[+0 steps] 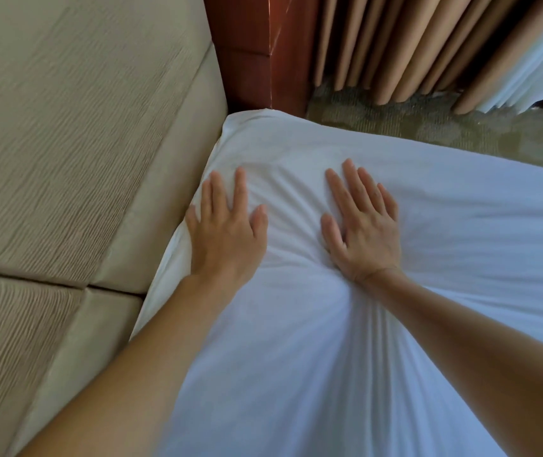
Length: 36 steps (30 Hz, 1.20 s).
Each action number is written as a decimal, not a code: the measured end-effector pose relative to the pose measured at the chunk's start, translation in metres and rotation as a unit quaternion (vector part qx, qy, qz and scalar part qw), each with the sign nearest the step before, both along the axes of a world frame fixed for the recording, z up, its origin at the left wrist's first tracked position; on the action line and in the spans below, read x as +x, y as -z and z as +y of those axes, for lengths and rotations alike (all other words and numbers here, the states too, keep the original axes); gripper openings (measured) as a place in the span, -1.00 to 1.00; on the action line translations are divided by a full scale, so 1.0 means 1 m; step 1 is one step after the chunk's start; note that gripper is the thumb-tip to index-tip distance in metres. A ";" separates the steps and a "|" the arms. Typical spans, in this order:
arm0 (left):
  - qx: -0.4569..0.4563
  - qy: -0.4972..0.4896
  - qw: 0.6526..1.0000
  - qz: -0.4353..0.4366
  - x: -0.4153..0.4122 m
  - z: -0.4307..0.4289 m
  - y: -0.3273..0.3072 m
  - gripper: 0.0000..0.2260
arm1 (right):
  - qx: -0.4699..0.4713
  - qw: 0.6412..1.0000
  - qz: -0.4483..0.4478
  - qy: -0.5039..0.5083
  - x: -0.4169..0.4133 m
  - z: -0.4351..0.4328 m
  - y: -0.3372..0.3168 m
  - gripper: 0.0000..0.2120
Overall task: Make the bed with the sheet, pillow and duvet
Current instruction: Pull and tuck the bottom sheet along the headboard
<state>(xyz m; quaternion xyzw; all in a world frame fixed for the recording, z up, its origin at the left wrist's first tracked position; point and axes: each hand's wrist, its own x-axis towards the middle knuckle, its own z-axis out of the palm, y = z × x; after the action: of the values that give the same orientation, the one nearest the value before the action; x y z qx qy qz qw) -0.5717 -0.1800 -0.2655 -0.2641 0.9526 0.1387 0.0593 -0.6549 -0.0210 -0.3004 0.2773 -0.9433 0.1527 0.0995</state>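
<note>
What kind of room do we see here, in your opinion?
Probably a bedroom, perhaps in a hotel. White bedding lies against a padded beige headboard, and long pleated curtains hang down to a patterned carpet.

Both hands lie flat, with straight, spread fingers (240, 184), on the smooth white fabric sheet (461, 225) near its rounded corner, the left hand (227, 235) beside the right hand (364, 235) and apart from it. Fine creases in the sheet fan out from under the heel of the right hand, behind its fingers. Just left of the left fingers rises the beige ribbed padded headboard (66, 143), and beyond the fingertips stand a reddish-brown wooden panel (257, 51), tan pleated curtains (412, 44) and patterned greenish carpet (428, 123).
</note>
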 end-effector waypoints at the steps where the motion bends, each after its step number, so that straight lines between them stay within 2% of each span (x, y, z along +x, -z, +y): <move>1: 0.015 0.002 1.000 0.008 -0.001 -0.005 -0.001 -0.48 | 0.000 1.000 0.000 -0.001 0.000 0.000 0.000 -0.41; 5: 0.040 -0.029 0.998 0.032 0.011 -0.012 -0.005 -0.50 | 0.004 1.000 -0.008 0.000 0.000 0.000 -0.003 -0.41; 9: -0.042 -0.055 0.997 0.016 0.049 0.014 0.003 -0.51 | 0.032 0.999 -0.004 -0.009 0.002 -0.002 -0.008 -0.40; 12: -0.057 -0.059 0.996 0.047 0.050 0.015 0.010 -0.53 | 0.092 0.996 0.010 -0.003 0.009 -0.006 -0.015 -0.38; 15: -0.064 -0.056 0.995 0.059 0.047 0.012 0.013 -0.54 | 0.161 0.985 -0.024 0.050 0.027 -0.013 -0.028 -0.52; 17: -0.061 -0.052 0.996 0.037 0.045 0.014 0.011 -0.55 | 0.141 0.987 -0.044 0.063 0.057 -0.017 -0.035 -0.54; 19: -0.046 -0.058 0.997 0.010 0.043 0.016 0.003 -0.55 | 0.082 0.995 -0.040 0.031 0.103 -0.013 -0.034 -0.52; 21: -0.034 -0.067 0.997 0.014 0.046 0.020 -0.005 -0.53 | 0.024 1.000 -0.006 -0.005 0.139 -0.006 -0.032 -0.51; 23: -0.043 -0.083 0.995 0.037 0.064 0.022 -0.009 -0.54 | -0.011 1.000 -0.020 -0.022 0.147 0.000 -0.028 -0.50; 26: -0.047 -0.108 0.991 0.064 0.099 0.019 -0.009 -0.64 | -0.018 0.997 -0.062 -0.032 0.144 0.001 -0.029 -0.41; 29: 0.015 -0.094 0.993 0.067 0.109 0.011 -0.010 -0.63 | 0.000 0.997 -0.063 -0.045 0.144 -0.003 -0.029 -0.30; 32: 0.084 -0.099 0.991 0.015 0.104 0.002 -0.021 -0.58 | 0.004 0.997 -0.069 -0.040 0.142 -0.004 -0.029 -0.26; 36: 0.077 -0.091 0.992 -0.045 0.101 -0.011 -0.029 -0.55 | 0.015 0.997 -0.072 -0.039 0.141 -0.006 -0.028 -0.24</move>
<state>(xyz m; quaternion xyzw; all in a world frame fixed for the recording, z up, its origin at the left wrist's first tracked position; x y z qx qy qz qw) -0.4706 -0.1909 -0.2367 -0.3505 0.9074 0.2046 0.1089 -0.5138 -0.0265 -0.2724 0.3033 -0.9389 0.1615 0.0212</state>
